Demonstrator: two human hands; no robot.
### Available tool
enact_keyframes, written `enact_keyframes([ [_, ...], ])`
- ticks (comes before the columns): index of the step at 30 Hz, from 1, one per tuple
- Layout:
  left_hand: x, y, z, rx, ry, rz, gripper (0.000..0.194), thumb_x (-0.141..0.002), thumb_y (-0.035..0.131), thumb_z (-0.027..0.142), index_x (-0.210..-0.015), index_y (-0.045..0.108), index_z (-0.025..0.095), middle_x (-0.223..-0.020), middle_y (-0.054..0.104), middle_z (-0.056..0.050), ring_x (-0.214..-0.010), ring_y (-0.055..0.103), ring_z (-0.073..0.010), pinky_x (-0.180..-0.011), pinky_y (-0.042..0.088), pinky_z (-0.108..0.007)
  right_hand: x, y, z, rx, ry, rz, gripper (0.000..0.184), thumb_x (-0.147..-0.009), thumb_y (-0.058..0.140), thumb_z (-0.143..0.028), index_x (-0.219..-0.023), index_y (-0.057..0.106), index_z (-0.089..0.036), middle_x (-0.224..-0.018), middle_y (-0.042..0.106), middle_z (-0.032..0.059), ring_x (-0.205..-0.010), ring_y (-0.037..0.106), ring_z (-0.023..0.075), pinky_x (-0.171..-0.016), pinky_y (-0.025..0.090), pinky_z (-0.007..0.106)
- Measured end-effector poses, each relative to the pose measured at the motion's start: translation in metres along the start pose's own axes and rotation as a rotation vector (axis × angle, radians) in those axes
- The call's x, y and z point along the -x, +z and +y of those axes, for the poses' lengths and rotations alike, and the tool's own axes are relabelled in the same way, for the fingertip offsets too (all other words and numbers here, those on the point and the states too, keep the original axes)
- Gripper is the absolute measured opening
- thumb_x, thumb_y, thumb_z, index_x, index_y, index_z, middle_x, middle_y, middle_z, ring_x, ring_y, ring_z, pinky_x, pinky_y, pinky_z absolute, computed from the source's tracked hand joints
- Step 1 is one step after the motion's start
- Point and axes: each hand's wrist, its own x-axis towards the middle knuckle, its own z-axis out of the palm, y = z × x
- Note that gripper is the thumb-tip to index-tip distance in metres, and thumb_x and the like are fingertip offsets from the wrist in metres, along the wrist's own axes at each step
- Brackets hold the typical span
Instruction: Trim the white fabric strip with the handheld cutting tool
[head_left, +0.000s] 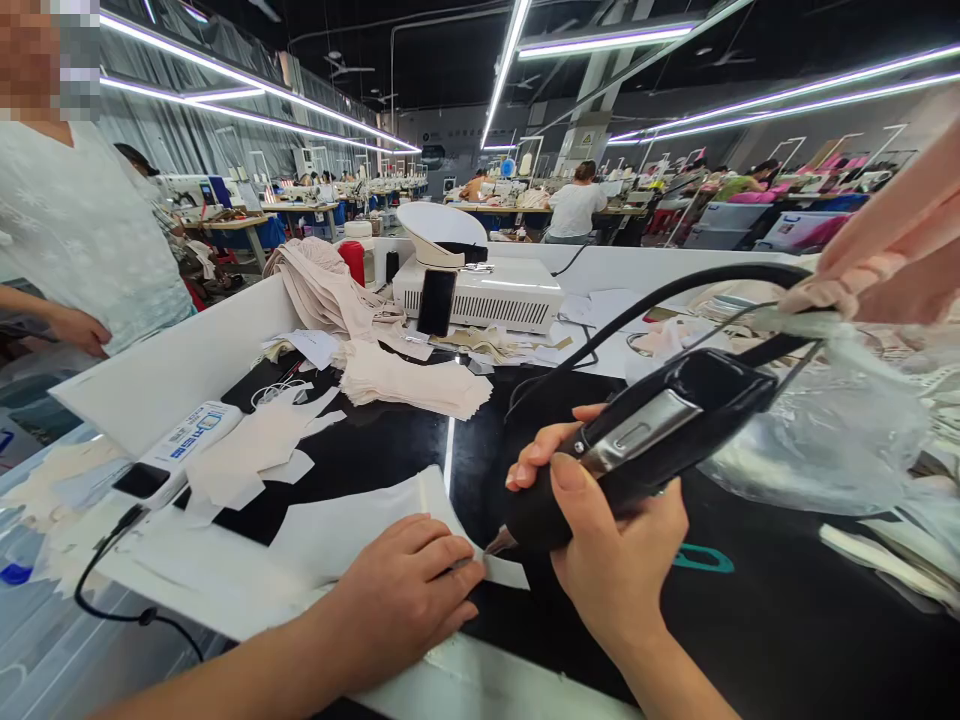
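My right hand (611, 545) is wrapped around a bulky black corded handheld tool (630, 430) with a metal plate on its side. The tool's narrow metal tip (501, 541) points down to the left and meets, or nearly meets, the edge of a white fabric piece (352, 525). My left hand (412, 590) lies on that fabric with its fingers stretched out, just left of the tip. A thin strip of the fabric (506, 572) shows beyond my fingertips. The fabric rests on a glossy black tabletop (555, 620).
Stacked cream fabric pieces (412, 380) lie ahead, before a white vented box (480, 295) and a propped phone (436, 302). Paper-like pieces and a white device (184, 450) are at left. A clear plastic bag (817, 440) hangs at right. A person (82, 230) stands at left.
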Motion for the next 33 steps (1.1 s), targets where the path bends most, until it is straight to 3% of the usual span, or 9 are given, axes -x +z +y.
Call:
enact_keyframes([
  [8,-0.001,0.001,0.005,-0.012,-0.004,-0.020,0.024,-0.111,0.057,0.030,-0.127,0.067,0.015,-0.118,0.074,-0.008,-0.107,0.068,-0.0199,-0.102,0.059,-0.035,0.000,-0.001,-0.004,0.048,-0.040,-0.009,0.030,-0.088,0.081,-0.030,-0.109,0.061,-0.027,-0.076,0.069,-0.0054,-0.057,0.066,0.0153,-0.055,0.059,0.031],
  [15,-0.002,0.000,0.000,-0.007,0.009,0.032,0.028,-0.115,0.045,0.027,-0.123,0.069,0.013,-0.116,0.075,-0.007,-0.104,0.069,-0.0205,-0.099,0.059,-0.034,-0.003,-0.007,-0.006,0.010,-0.038,0.040,0.034,-0.086,0.087,-0.035,-0.110,0.064,-0.028,-0.076,0.069,-0.0056,-0.058,0.066,0.0144,-0.058,0.062,0.029],
  [26,-0.005,0.007,-0.003,-0.070,0.078,0.077,0.024,-0.114,0.048,0.023,-0.116,0.069,0.012,-0.108,0.075,-0.007,-0.100,0.069,-0.0175,-0.097,0.056,-0.030,-0.003,-0.013,-0.002,0.028,-0.013,0.043,0.034,-0.085,0.088,-0.040,-0.107,0.065,-0.028,-0.076,0.069,-0.0037,-0.058,0.065,0.0148,-0.057,0.062,0.029],
  [33,-0.007,0.006,-0.004,-0.035,0.055,0.111,0.025,-0.114,0.049,0.025,-0.119,0.069,0.012,-0.109,0.076,-0.006,-0.101,0.068,-0.0177,-0.095,0.057,-0.030,0.003,-0.010,0.000,0.020,-0.013,-0.042,0.030,-0.090,0.084,-0.038,-0.110,0.064,-0.029,-0.077,0.068,-0.0029,-0.060,0.066,0.0165,-0.058,0.062,0.033],
])
